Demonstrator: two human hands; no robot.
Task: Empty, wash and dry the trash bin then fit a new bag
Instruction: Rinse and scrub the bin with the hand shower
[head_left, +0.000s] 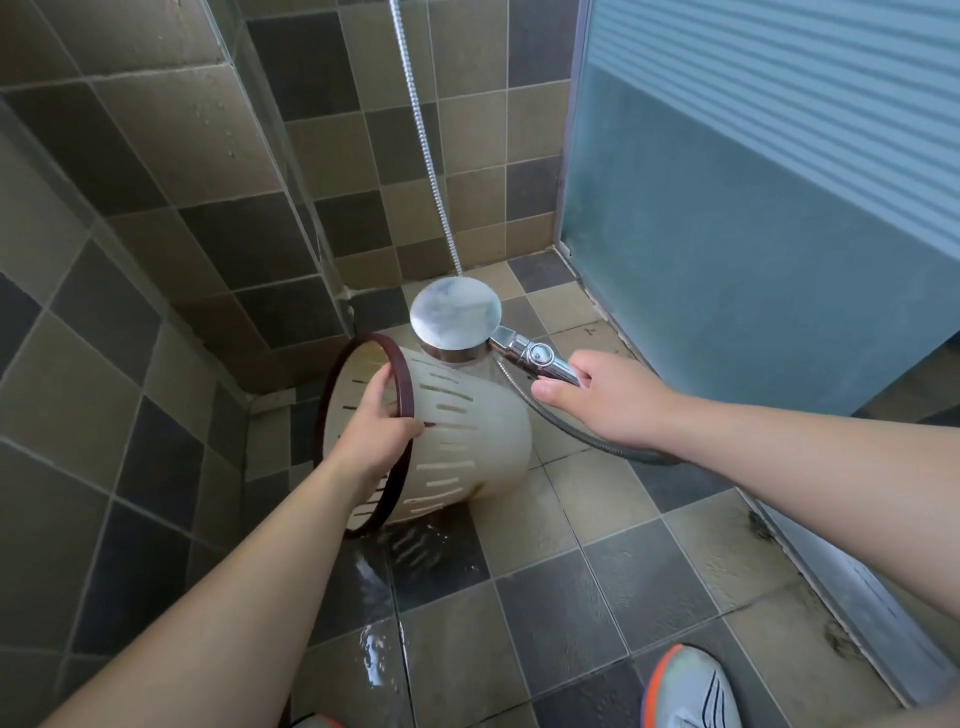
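Wet tiled floor (597, 582) (checkered); bin (467, 441) on side, shoe (685, 686).

One cam only, head-worn, wide-angle, looking fwd & steeply down into a tiled shower corner. Close range: both forearms enter from near edge, floor tiles (571, 597) fill the near half, wall tiles (171, 171) far left, frosted door (753, 208) far right. No 2nd view, so no overlap.

Both your bare arms reach forward. Your left hand (376, 421) curls its fingers over a rim — your right hand (608, 397) wraps a handle, thumb extended.
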